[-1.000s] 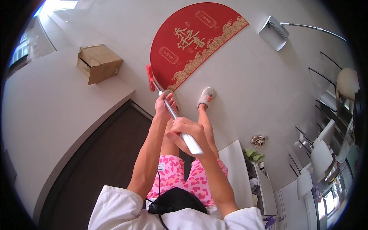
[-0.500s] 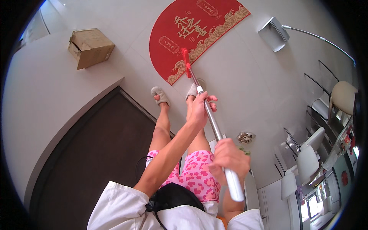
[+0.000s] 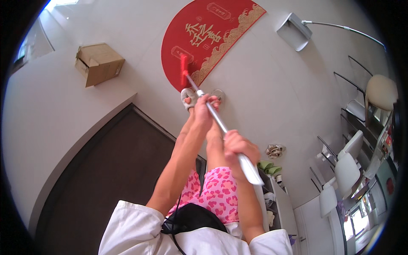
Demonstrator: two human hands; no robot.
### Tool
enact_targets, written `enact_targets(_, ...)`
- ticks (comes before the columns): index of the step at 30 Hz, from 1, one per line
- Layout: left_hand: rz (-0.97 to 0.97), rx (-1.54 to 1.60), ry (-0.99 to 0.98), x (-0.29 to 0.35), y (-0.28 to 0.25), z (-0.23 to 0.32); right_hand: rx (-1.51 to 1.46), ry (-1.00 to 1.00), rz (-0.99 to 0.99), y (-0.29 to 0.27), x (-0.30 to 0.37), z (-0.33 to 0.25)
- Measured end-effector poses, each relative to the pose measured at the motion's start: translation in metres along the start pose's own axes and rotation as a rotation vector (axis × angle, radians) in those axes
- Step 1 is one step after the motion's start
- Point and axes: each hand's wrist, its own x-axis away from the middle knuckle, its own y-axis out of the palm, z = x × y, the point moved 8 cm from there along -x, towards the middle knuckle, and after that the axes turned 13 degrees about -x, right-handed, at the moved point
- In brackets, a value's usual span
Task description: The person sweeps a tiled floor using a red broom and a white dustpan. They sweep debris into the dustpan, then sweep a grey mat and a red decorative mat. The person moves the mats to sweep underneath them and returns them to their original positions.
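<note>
A long-handled floor brush point(image 3: 219, 122) with a silver pole runs diagonally across the middle. Its narrow red head point(image 3: 184, 69) is over the lower left part of a red half-round doormat point(image 3: 191, 44) with gold patterns. Whether the head presses on the mat, I cannot tell. My left hand point(image 3: 205, 111) is closed around the pole partway down, some fingers loosely off it. Nearer to me, my right hand point(image 3: 240, 146) is wrapped around the pole close to its pale grip end, slightly blurred.
A cardboard box point(image 3: 100, 63) stands at the left. A grey dustpan point(image 3: 294, 32) with a long handle sits right of the mat. Chairs point(image 3: 346, 174) line the right side. Shoes point(image 3: 275, 150) and green slippers point(image 3: 268, 167) lie by an open cabinet point(image 3: 284, 208). A dark door point(image 3: 106, 170) is at lower left.
The brush has swung left, its red head moving farther over the mat. Both hands moved left and up with the pole. My feet have shifted closer together.
</note>
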Motion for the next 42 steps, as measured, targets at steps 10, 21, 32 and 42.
enact_targets(10, 0.146, -0.002, -0.031, -0.011, -0.043, -0.004, 0.007, 0.164, -0.074, -0.005, 0.002, 0.032)
enact_targets(21, -0.154, -0.299, -0.162, 0.015, 0.107, -0.033, 0.278, -0.007, -0.115, -0.058, -0.060, -0.087)
enact_targets(32, -0.297, -0.413, -0.081, 0.040, 0.229, -0.051, 0.010, -0.355, 0.246, -0.134, -0.057, -0.165)
enact_targets(42, -0.212, -0.781, -0.032, 0.055, 0.198, -0.040, -0.127, -0.317, 0.538, -0.166, 0.012, -0.145)
